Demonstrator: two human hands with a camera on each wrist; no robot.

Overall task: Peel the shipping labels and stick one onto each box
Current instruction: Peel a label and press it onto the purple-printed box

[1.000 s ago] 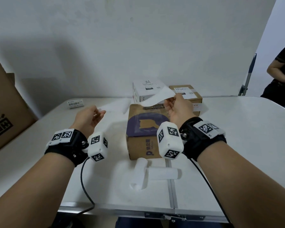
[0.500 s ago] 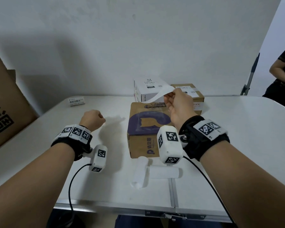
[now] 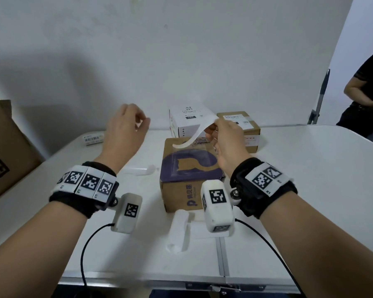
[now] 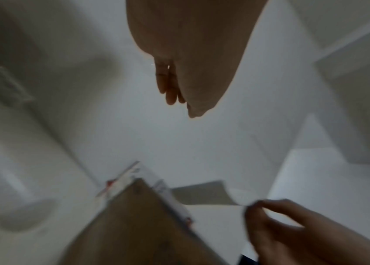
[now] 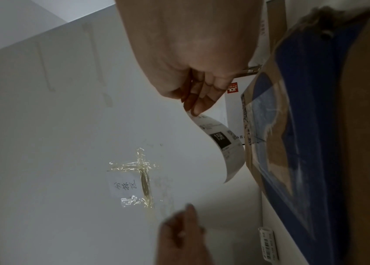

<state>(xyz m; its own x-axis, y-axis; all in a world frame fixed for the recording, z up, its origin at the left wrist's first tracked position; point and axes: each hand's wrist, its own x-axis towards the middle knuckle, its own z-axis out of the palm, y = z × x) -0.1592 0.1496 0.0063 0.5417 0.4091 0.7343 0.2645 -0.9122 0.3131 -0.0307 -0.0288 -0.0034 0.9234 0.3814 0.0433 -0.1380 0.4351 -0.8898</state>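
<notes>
My right hand pinches one end of a peeled white shipping label, which curls down over the brown box with purple print. In the right wrist view the fingertips hold the label beside that box, print side showing. My left hand hovers in the air left of the label with loosely curled fingers and holds nothing; its wrist view shows relaxed fingers. Behind stand a white box and a small brown box, each with a label on top.
Curled backing strips lie on the white table in front of the purple-print box and to its left. A small label roll sits at the back left. A big cardboard carton stands left; a person sits right.
My left hand let go of the backing sheet, dropped to the table, then rose toward the label. The right hand kept its pinch on the label above the box.
</notes>
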